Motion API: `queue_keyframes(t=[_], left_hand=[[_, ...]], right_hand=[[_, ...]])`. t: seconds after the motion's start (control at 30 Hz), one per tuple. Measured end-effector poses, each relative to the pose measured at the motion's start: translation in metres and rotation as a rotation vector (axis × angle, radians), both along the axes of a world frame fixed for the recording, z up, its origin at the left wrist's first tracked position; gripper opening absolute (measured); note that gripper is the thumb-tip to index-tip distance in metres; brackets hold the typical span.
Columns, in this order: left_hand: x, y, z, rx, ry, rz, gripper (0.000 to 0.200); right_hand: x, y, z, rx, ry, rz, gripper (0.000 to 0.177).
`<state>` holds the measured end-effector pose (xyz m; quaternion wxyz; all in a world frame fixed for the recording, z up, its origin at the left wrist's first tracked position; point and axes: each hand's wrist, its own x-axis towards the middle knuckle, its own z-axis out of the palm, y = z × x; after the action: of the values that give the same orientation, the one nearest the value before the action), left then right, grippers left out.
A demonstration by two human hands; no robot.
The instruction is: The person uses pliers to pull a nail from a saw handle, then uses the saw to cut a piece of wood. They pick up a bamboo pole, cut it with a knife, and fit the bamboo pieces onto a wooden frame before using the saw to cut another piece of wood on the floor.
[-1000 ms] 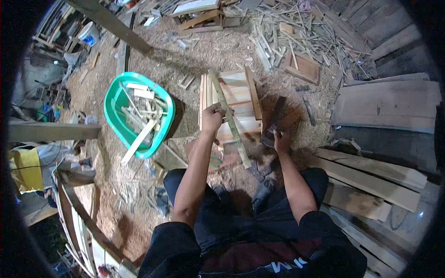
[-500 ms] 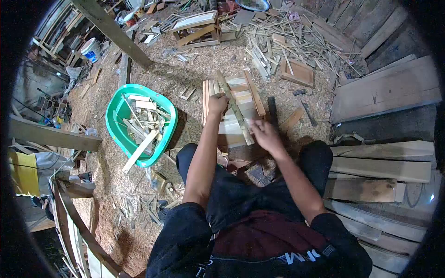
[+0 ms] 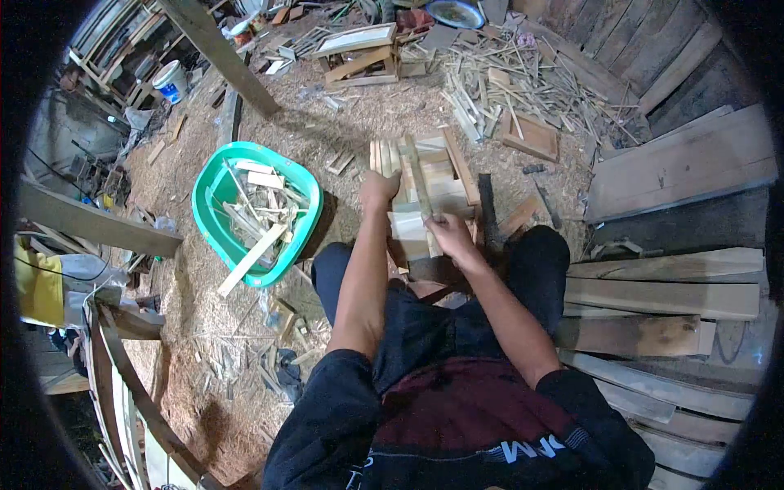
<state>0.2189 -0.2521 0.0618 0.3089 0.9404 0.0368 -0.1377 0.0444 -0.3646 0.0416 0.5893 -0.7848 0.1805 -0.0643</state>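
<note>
Between my knees sits a low stack of pale wooden pieces [image 3: 447,189], with a reddish-brown strip along its right side. A long, narrow wooden strip [image 3: 419,181] lies at a slant over it. My right hand [image 3: 451,237] is closed around the near part of this strip. My left hand [image 3: 379,189] is curled at the stack's left side, its fingers closed on the light wooden strips [image 3: 384,155] standing there. The undersides of both hands' fingers are hidden.
To the left stands a green basin [image 3: 206,216] full of wood offcuts. Scrap sticks [image 3: 523,77] and a small wooden frame [image 3: 531,135] lie at the back right. Boards [image 3: 661,296] are stacked on the right. A wooden post [image 3: 220,57] rises at the back left; shavings cover the floor.
My left hand has let go of the long strip and moved down-left to the light strips. My right hand, blurred before, now grips the long strip, which stands steeper. The view has shifted slightly.
</note>
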Motion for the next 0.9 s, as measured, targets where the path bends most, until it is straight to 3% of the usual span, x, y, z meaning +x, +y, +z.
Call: queue_keyframes(t=[0.03,0.13,0.17,0.27,0.3,0.33,0.4,0.6,0.7,0.8,0.9], left_hand=[[-0.004,0.0,0.008,0.014,0.047,-0.009,0.077],[-0.031,0.005,-0.013,-0.103,-0.164,0.016,0.079],[-0.053,0.002,-0.003,-0.098,-0.152,0.1,0.076],[-0.097,0.001,0.018,-0.171,-0.27,0.065,0.062],[-0.099,0.003,0.014,-0.173,-0.259,0.065,0.062],[-0.094,0.003,0.011,-0.178,-0.252,0.065,0.062],[-0.09,0.001,0.01,-0.162,-0.244,0.058,0.062],[-0.099,0.0,0.025,-0.141,-0.253,0.028,0.068],[-0.1,0.0,0.029,-0.175,-0.257,0.011,0.071],[-0.102,0.0,0.029,-0.141,-0.243,0.012,0.072],[-0.101,0.001,0.025,-0.125,-0.261,0.008,0.074]], right_hand=[[-0.005,0.002,0.011,0.013,0.025,-0.004,0.035],[-0.009,-0.003,-0.012,0.103,0.044,0.02,0.033],[-0.02,-0.004,-0.004,-0.011,0.047,0.05,0.033],[-0.051,0.01,0.02,0.069,0.217,0.058,0.033],[-0.061,0.013,0.006,0.044,0.072,0.098,0.03],[-0.067,0.016,-0.008,-0.021,0.117,0.124,0.028],[-0.082,0.019,-0.022,0.108,0.153,0.098,0.026],[-0.09,0.028,0.014,0.377,0.194,0.043,0.026],[-0.096,0.031,0.029,0.085,0.133,0.088,0.024],[-0.095,0.035,0.019,0.274,0.127,0.044,0.021],[-0.091,0.034,-0.016,0.206,0.051,0.054,0.019]])
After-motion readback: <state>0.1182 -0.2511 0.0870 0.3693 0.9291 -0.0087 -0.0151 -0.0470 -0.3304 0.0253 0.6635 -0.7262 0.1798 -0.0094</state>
